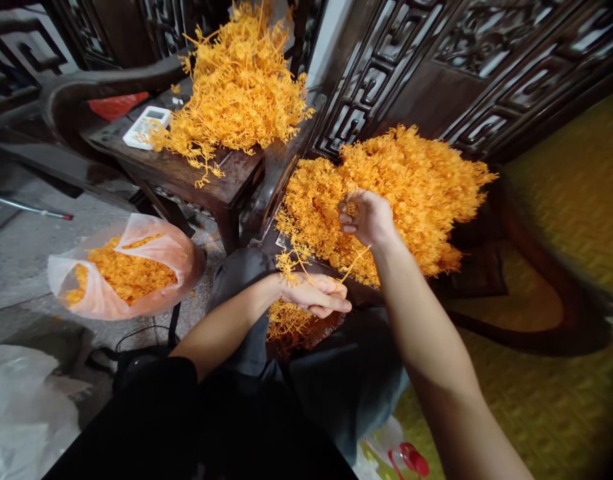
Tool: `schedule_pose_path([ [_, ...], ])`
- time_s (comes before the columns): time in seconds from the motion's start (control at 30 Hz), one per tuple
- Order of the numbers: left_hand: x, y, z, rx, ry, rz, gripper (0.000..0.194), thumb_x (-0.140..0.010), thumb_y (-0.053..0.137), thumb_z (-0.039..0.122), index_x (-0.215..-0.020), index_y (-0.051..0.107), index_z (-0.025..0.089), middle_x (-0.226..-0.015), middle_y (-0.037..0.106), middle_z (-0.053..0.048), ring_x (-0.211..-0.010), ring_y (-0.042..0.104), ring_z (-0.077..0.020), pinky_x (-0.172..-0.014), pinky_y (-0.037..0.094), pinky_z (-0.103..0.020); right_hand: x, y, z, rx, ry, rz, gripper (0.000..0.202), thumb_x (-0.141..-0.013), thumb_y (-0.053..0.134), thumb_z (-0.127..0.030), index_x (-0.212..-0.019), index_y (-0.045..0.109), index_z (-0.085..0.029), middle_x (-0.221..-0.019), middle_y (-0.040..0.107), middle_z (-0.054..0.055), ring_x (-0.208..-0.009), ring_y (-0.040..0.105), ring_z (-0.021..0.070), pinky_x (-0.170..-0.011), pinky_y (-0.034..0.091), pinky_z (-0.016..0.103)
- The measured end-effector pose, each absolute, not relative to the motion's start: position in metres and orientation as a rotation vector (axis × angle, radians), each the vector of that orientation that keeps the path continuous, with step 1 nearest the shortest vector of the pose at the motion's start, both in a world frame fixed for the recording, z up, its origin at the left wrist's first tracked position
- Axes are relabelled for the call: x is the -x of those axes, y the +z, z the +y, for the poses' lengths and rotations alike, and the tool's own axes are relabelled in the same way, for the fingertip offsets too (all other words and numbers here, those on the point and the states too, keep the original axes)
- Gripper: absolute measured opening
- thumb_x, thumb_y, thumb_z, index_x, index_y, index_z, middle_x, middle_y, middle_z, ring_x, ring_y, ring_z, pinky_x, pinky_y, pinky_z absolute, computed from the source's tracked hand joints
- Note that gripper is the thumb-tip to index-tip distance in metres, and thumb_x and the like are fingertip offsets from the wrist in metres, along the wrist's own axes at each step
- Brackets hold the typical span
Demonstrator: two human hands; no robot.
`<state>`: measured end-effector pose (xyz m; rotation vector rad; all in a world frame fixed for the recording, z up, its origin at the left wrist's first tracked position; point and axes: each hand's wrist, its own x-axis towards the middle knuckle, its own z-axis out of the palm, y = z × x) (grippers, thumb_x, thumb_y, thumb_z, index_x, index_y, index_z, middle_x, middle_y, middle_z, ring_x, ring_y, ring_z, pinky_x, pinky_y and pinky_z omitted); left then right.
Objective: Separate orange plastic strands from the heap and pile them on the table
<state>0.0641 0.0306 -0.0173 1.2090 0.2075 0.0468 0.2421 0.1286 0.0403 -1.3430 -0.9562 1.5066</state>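
Note:
My left hand [316,293] is closed round the stem of an orange, branching plastic-looking sprig [293,261]. Its curly tips stick out above the wrist, and a thin stem points up to the right from the fingers. Over the front of a big heap of similar orange sprigs [416,193], my right hand [369,217] has its fingers curled in; what they hold, if anything, blends into the orange behind. Below the left hand, between the legs, more orange sprigs [289,321] lie in a container that is mostly hidden.
Another tall heap of orange sprigs [246,87] stands on a dark wooden table [231,177], beside a white device with a small screen [147,127]. A pinkish plastic bag [183,260] of orange pieces sits on the floor. A red-capped bottle [415,460] is low right.

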Motion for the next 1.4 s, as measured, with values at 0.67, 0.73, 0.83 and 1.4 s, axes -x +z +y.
schedule_pose_path([
  [0.67,-0.062,-0.008,0.033,-1.301,-0.056,0.122,0.055,-0.084,0.069,0.069,-0.074,0.045,0.021,-0.050,0.048,0.006,-0.041,0.033,-0.0075,-0.040,0.022,-0.022,-0.216,0.048,0.083,1.240,1.887,-1.864,0.048,-0.076,0.081,-0.062,-0.073,0.064,-0.018,-0.051,0.044,-0.007,-0.041,0.032,0.0038,-0.037,0.020,0.019],
  [0.73,-0.059,-0.010,0.035,-1.230,0.020,0.116,0.055,-0.085,0.067,0.069,-0.074,0.043,0.021,-0.049,0.046,0.007,-0.040,0.030,-0.0069,-0.039,0.018,-0.022,-0.212,0.037,0.081,1.238,1.644,-1.588,0.050,-0.078,0.080,-0.064,-0.070,0.058,-0.019,-0.046,0.036,-0.010,-0.038,0.026,0.0031,-0.035,0.019,0.019],
  [0.83,-0.052,-0.012,0.040,-1.102,0.188,0.171,0.054,-0.088,0.065,0.069,-0.074,0.041,0.022,-0.047,0.040,0.008,-0.039,0.023,-0.0056,-0.040,0.013,-0.022,-0.209,0.023,0.085,1.251,1.373,-1.257,0.053,-0.074,0.083,-0.063,-0.068,0.051,-0.021,-0.049,0.041,-0.008,-0.038,0.037,0.0054,-0.036,0.035,0.020],
  [1.4,-0.050,-0.010,0.036,-1.054,0.064,0.017,0.056,-0.082,0.070,0.071,-0.078,0.043,0.022,-0.048,0.043,0.008,-0.041,0.029,-0.0072,-0.041,0.017,-0.022,-0.188,0.030,0.072,1.331,1.823,-1.074,0.069,-0.068,0.074,-0.082,-0.089,0.068,-0.017,-0.065,0.039,-0.004,-0.050,0.028,0.0049,-0.036,0.013,0.018],
])
